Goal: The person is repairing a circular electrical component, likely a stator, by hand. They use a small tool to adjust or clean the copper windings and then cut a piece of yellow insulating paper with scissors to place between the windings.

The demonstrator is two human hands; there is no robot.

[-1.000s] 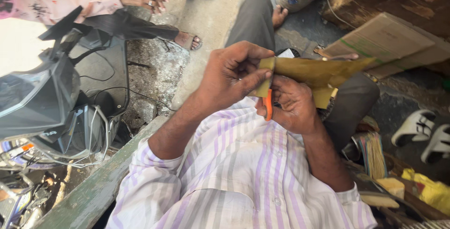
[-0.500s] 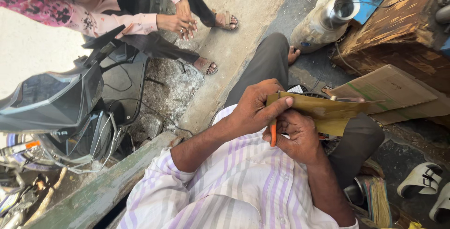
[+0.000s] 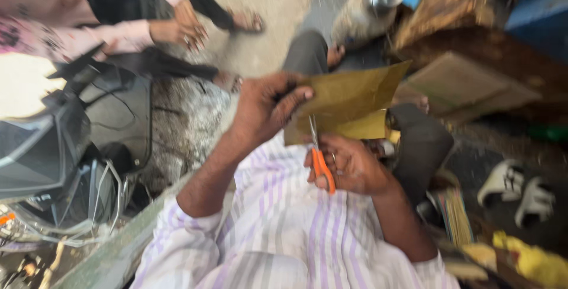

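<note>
The left hand point(image 3: 266, 108) was raised in front of the chest, its thumb and fingers pinched on the left edge of an olive-yellow sheet point(image 3: 349, 102) of thin material. The right hand point(image 3: 352, 165) sat just below the sheet, curled tight around the orange handles of a pair of scissors point(image 3: 319, 159). The metal blades pointed up and met the lower edge of the sheet near the left thumb. The sheet was held up between both hands, above the lap, with its far corner pointing to the right.

Half a second before, the sheet was lying lower and more folded across the hands; here it stood more open and higher, and the scissors were turned more upright into it. The view had also swung, so the picture was blurred.

The person wore a white shirt with purple stripes point(image 3: 284, 236) and grey trousers point(image 3: 420, 141), and sat above rough ground point(image 3: 183, 123). On the left stood a dark scooter point(image 3: 53, 147). At the far left another person's hands point(image 3: 183, 28) rested together. On the right lay white sandals point(image 3: 515, 191) and a flat board point(image 3: 467, 85).
</note>
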